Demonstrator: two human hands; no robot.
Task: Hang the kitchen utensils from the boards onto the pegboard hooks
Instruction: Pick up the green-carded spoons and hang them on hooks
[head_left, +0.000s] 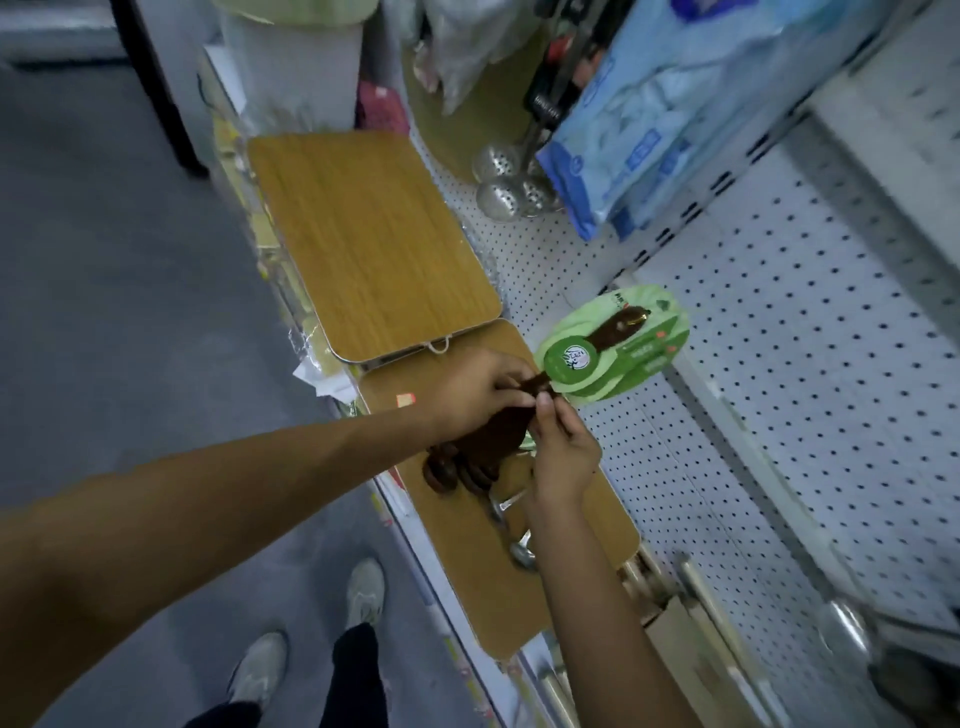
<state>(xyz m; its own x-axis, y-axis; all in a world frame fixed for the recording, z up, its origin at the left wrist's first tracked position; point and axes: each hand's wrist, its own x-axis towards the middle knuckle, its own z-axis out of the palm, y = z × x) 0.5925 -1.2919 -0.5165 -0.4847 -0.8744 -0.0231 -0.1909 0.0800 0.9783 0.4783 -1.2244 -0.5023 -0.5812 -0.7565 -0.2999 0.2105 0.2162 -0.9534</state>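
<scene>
Left hand (470, 395) curled round the dark handles of a spoon bunch (480, 447); right hand (563, 457) pinching one handle tip just beside the left fingers. Bowls of the bunch resting on the near board (597, 514), below both hands; steel spoons (511, 530) lying on the same board, beside the right wrist. Green-carded spoons (613, 348) already hung on the pegboard (779, 364), just beyond the fingertips. Second board (363, 234) farther off, past the left hand. Judged step: separating one spoon for hanging. Best done by steadying the bunch, drawing one handle free, then threading its hole squarely over the hook; hook itself not discernible.
</scene>
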